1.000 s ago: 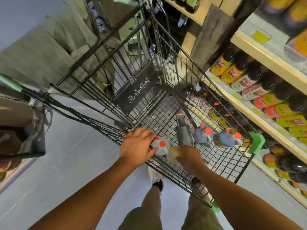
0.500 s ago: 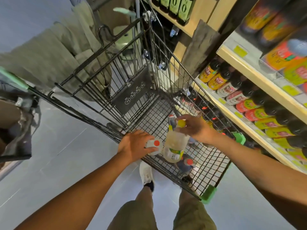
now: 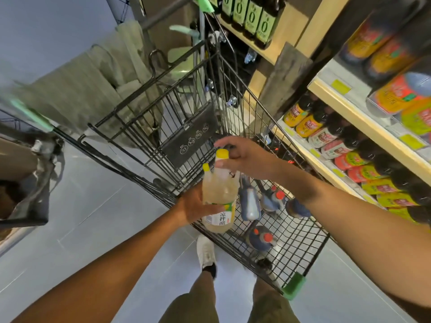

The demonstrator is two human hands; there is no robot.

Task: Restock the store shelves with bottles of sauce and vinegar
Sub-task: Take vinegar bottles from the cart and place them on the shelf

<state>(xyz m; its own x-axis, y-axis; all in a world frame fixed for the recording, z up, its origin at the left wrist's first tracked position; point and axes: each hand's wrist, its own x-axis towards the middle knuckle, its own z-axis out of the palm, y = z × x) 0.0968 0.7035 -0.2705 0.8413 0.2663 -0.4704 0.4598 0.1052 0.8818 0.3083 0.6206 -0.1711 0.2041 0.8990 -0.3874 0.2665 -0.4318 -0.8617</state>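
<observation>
Gripped in the left hand (image 3: 193, 209), two pale yellow-capped bottles (image 3: 219, 199), held above the near edge of a wire cart (image 3: 300, 250); pinching one cap, the right hand (image 3: 245, 157); lying on the cart floor, dark red-capped bottles (image 3: 261, 236); at right, stocked shelves (image 3: 363, 122).

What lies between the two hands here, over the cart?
In the head view, pale yellow-capped vinegar bottles span the stretch: the left hand grips the lower body, and the right hand pinches a neck just under a cap.
</observation>
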